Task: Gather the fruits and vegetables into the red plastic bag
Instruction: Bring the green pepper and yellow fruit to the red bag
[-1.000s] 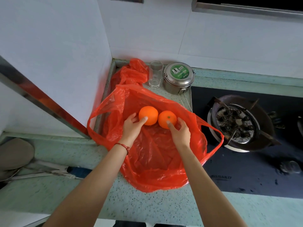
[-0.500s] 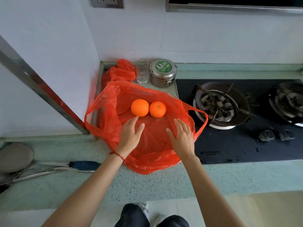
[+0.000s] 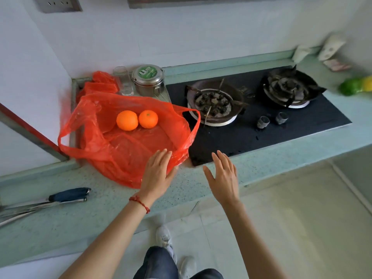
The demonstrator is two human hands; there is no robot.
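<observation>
The red plastic bag point(image 3: 124, 150) lies spread wide on the green counter, left of the stove. Two oranges sit side by side inside it, the left orange point(image 3: 127, 120) touching the right orange point(image 3: 148, 119). My left hand point(image 3: 158, 174) is open, fingers spread, over the bag's near right corner. My right hand point(image 3: 222, 176) is open and empty over the counter edge, to the right of the bag. A green and yellow vegetable point(image 3: 356, 85), blurred, lies on the counter at the far right.
A black two-burner gas stove point(image 3: 261, 125) fills the counter's middle and right. A steel lidded tin point(image 3: 148, 80), a glass point(image 3: 123, 80) and a second bunched red bag point(image 3: 100, 83) stand behind the bag. Knives point(image 3: 60, 198) lie at the near left. White packets point(image 3: 330, 47) sit in the far right corner.
Both hands let go of the oranges and pulled back out of the bag toward the right. The view swung right, bringing the second burner and the green vegetable into sight.
</observation>
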